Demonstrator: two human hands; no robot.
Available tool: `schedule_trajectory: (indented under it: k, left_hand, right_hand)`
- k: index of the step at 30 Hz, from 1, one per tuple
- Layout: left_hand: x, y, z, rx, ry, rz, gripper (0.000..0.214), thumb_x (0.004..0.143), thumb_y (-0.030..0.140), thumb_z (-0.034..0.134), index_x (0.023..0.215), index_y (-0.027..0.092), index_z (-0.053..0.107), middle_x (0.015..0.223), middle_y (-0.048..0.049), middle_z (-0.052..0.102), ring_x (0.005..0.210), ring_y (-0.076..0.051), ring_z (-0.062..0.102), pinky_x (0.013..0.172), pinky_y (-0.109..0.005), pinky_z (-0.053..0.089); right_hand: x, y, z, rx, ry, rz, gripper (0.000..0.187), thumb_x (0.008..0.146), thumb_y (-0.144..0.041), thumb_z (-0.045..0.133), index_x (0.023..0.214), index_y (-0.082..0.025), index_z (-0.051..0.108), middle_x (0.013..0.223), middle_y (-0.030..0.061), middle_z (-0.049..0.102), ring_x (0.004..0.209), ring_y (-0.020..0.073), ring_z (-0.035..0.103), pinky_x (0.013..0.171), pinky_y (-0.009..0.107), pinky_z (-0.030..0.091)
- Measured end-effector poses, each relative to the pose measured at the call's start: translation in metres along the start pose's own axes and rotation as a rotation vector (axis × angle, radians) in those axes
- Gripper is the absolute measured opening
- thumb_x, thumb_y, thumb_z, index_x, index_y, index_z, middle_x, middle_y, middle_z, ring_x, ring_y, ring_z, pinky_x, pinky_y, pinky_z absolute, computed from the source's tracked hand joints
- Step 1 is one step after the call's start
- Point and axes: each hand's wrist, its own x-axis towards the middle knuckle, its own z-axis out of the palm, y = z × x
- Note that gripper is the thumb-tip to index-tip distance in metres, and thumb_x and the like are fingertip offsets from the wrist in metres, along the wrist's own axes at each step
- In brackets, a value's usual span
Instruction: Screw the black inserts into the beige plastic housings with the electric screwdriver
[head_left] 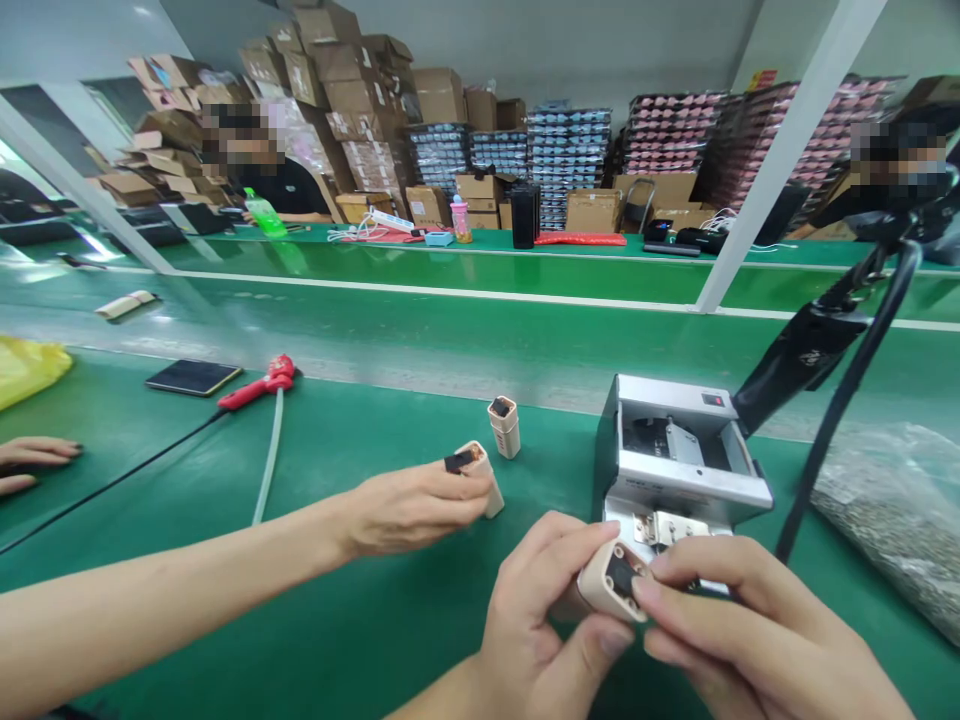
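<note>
My left hand and my right hand both grip a small beige rectangular casing with a dark square opening facing up. The casing is held just in front of a silver metal bench machine, whose open top shows dark inner parts. A metal bracket sits at the machine's front, close to my fingers. A similar beige casing stands upright on the green belt. From the left, a co-worker's hand holds another beige casing.
A second co-worker's hand rests at the far left. The green conveyor bench holds a dark phone, a red-handled tool with a hose, and a clear bag of small parts. A black stand rises at right.
</note>
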Motion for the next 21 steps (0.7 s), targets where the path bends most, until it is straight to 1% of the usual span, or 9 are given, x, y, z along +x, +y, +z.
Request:
schedule_trajectory:
  k: [4,7,9,11,14,16,18,20,21]
  left_hand:
    - [0.000,-0.004,-0.001,-0.012,-0.044,0.010,0.051,0.103,0.044,0.069,0.150,0.026,0.063,0.112,-0.0118,0.066,0.091,-0.019,0.066,0.074,-0.027,0.056]
    - [0.000,-0.007,0.000,-0.029,-0.058,-0.007,0.051,0.102,0.046,0.069,0.149,0.025,0.064,0.114,-0.0131,0.069,0.095,-0.021,0.068,0.081,-0.031,0.058]
    - [0.001,-0.008,0.002,-0.057,-0.059,-0.057,0.050,0.102,0.050,0.068,0.146,0.026,0.066,0.113,-0.0126,0.071,0.096,-0.022,0.069,0.085,-0.034,0.058]
    - [0.001,-0.007,0.003,-0.119,-0.048,-0.123,0.048,0.103,0.053,0.065,0.144,0.027,0.066,0.114,-0.0119,0.073,0.098,-0.024,0.070,0.089,-0.036,0.058]
    - [0.001,-0.005,0.004,-0.224,-0.048,-0.184,0.045,0.107,0.051,0.060,0.146,0.030,0.062,0.121,-0.0115,0.074,0.105,-0.026,0.073,0.094,-0.038,0.058]
    - [0.002,-0.006,0.004,-0.215,-0.089,-0.161,0.045,0.108,0.049,0.058,0.148,0.030,0.059,0.124,-0.0120,0.074,0.110,-0.027,0.074,0.096,-0.038,0.059]
    - [0.002,-0.009,0.003,-0.140,-0.133,-0.117,0.046,0.108,0.049,0.057,0.151,0.031,0.057,0.127,-0.0121,0.073,0.112,-0.027,0.074,0.096,-0.037,0.060]
    - [0.001,-0.015,0.001,-0.076,-0.172,-0.038,0.053,0.105,0.050,0.060,0.154,0.032,0.053,0.126,-0.0119,0.073,0.105,-0.025,0.075,0.091,-0.035,0.062]
    - [-0.002,-0.018,0.000,-0.051,-0.179,0.000,0.056,0.103,0.050,0.063,0.154,0.032,0.052,0.123,-0.0116,0.074,0.099,-0.024,0.076,0.087,-0.033,0.063]
  right_hand:
    - [0.000,0.000,0.006,-0.023,0.041,0.025,0.013,0.114,-0.016,0.059,0.120,-0.019,0.071,0.128,0.0116,0.056,0.118,0.0172,0.065,0.094,0.018,0.062]
    - [-0.002,0.002,0.004,-0.036,0.003,0.010,0.012,0.115,-0.020,0.059,0.121,-0.019,0.070,0.133,0.0124,0.056,0.121,0.0180,0.063,0.096,0.019,0.062]
    - [-0.003,0.002,0.002,-0.062,-0.003,0.023,0.014,0.115,-0.020,0.059,0.125,-0.018,0.069,0.135,0.0129,0.055,0.123,0.0181,0.063,0.100,0.019,0.060]
    - [-0.004,0.002,0.002,-0.090,0.027,0.043,0.018,0.114,-0.018,0.060,0.131,-0.017,0.067,0.135,0.0130,0.055,0.124,0.0173,0.062,0.104,0.019,0.058]
    - [-0.003,0.002,0.005,-0.080,0.038,0.046,0.021,0.113,-0.016,0.059,0.133,-0.017,0.065,0.135,0.0124,0.056,0.124,0.0173,0.062,0.104,0.019,0.058]
    - [0.000,0.003,0.008,-0.042,0.031,0.052,0.017,0.113,-0.016,0.057,0.127,-0.017,0.066,0.136,0.0123,0.056,0.123,0.0180,0.061,0.102,0.021,0.059]
    - [0.004,0.003,0.011,-0.004,0.038,0.072,0.010,0.114,-0.019,0.057,0.116,-0.016,0.066,0.132,0.0119,0.058,0.121,0.0181,0.062,0.098,0.022,0.060]
    - [0.008,-0.001,0.013,0.025,0.043,0.057,0.018,0.117,-0.027,0.055,0.106,-0.016,0.066,0.126,0.0108,0.061,0.114,0.0176,0.065,0.093,0.021,0.062]
    - [0.010,-0.004,0.013,0.046,0.073,0.033,0.024,0.118,-0.031,0.056,0.103,-0.016,0.067,0.123,0.0101,0.063,0.109,0.0173,0.067,0.091,0.021,0.062]
